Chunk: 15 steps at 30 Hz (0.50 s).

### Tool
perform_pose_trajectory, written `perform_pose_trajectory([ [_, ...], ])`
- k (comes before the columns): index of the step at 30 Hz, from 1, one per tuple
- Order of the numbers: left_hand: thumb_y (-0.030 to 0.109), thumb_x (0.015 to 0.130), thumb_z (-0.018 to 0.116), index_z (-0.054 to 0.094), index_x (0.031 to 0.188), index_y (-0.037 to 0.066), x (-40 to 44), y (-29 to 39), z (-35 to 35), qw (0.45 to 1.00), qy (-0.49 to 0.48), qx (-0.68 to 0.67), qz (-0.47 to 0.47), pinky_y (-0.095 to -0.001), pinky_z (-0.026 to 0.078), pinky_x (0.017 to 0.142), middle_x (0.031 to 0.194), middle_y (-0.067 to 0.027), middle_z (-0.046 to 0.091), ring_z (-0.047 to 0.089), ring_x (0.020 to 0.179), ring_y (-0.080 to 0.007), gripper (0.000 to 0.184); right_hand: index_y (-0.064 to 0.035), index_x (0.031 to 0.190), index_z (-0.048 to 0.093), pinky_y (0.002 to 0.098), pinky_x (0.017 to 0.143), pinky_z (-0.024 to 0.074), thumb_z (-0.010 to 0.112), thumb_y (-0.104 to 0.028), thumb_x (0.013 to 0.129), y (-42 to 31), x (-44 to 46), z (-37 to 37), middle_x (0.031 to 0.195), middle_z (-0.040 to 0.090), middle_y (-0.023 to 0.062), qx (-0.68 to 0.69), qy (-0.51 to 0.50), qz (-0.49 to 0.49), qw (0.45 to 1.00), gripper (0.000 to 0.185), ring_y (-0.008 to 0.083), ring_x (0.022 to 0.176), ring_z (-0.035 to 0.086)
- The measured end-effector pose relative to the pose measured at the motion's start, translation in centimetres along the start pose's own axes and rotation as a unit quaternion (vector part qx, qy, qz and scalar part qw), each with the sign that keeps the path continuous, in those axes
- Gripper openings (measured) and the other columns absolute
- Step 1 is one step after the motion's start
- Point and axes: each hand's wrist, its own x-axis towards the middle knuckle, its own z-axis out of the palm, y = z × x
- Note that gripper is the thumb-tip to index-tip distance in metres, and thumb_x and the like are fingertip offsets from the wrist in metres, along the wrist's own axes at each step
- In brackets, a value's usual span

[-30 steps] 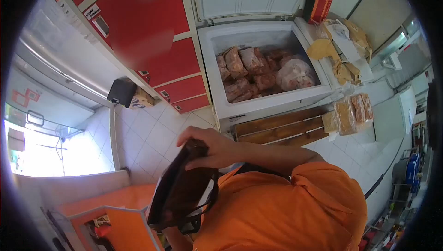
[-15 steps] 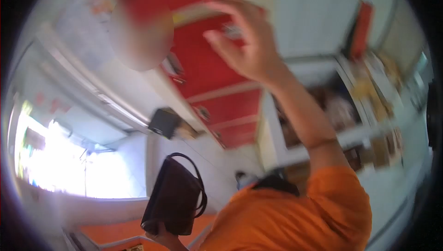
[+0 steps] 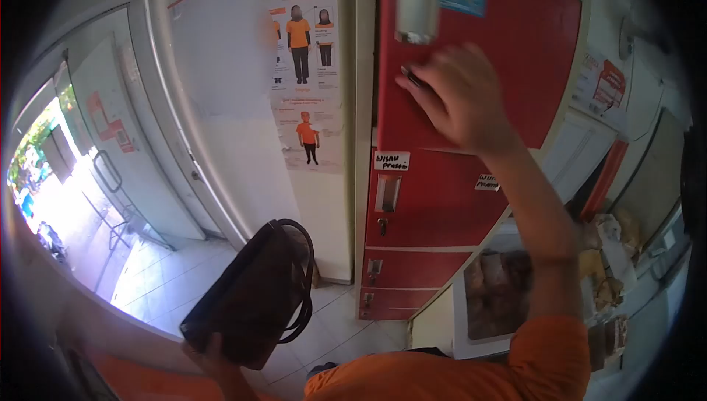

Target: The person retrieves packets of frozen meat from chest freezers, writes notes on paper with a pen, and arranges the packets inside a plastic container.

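Note:
A dark brown handbag with black handles hangs tilted at the lower left, its lower end held in my left hand. The fingers of that hand are partly hidden by the bag. My right hand is raised before the upper red locker door, below its metal handle plate. Its fingers are closed and blurred, with a small dark object at the fingertips that I cannot make out.
Lower red lockers with keyholes and name labels stand beneath the upper one. An open chest freezer with packed items is at the lower right. Posters hang on the wall left of the lockers. A glass door stands at the far left.
The view has swung from the freezer to the lockers. My right hand has left the bag and risen to the upper locker, its fingers now closed. The bag stays in my left hand.

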Motion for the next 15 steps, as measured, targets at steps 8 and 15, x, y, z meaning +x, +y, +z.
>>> perform_pose_trajectory([
  [8,0.02,0.091,0.063,0.048,0.142,-0.001,7.7,5.7,11.3,0.961,-0.167,-0.204,-0.081,-0.0439,0.053,0.103,0.13,-0.0159,0.062,0.064,0.117,-0.0293,0.056,-0.0015,0.111,0.062,0.0413,0.077,0.0494,0.067,-0.017,0.097,-7.7,-10.6,-25.7,0.1,0.064,0.0153,-0.074,0.172,0.41,0.893,0.022,0.0281,0.087,0.063],
  [15,0.014,0.093,0.07,0.058,0.136,0.001,3.8,17.5,34.5,0.879,-0.338,-0.247,-0.228,-0.0445,0.056,0.102,0.122,-0.0151,0.069,0.068,0.111,-0.0309,0.046,0.0006,0.125,0.058,0.0423,0.087,0.0508,0.059,-0.02,0.103,-5.9,-16.1,-29.7,0.114,0.063,0.0169,0.014,0.302,0.514,0.803,0.031,0.0291,0.1,0.063],
])
